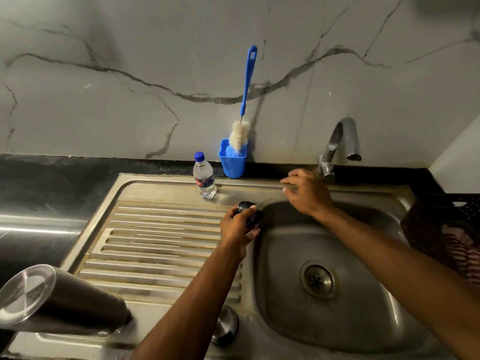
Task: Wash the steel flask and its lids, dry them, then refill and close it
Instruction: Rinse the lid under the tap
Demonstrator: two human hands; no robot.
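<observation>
Left hand (pixel 237 227) gripped the black inner lid (pixel 250 213) at the basin's back-left rim, right hand (pixel 306 194) reached loose-fingered toward the tap (pixel 337 149) just behind it, so that one's nearer, and the steel flask (pixel 59 300) lay sideways on the drainboard's (pixel 161 245) front-left corner.

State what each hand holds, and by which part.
Left hand grips the black lid around its side. Right hand holds nothing, fingers relaxed near the tap.
</observation>
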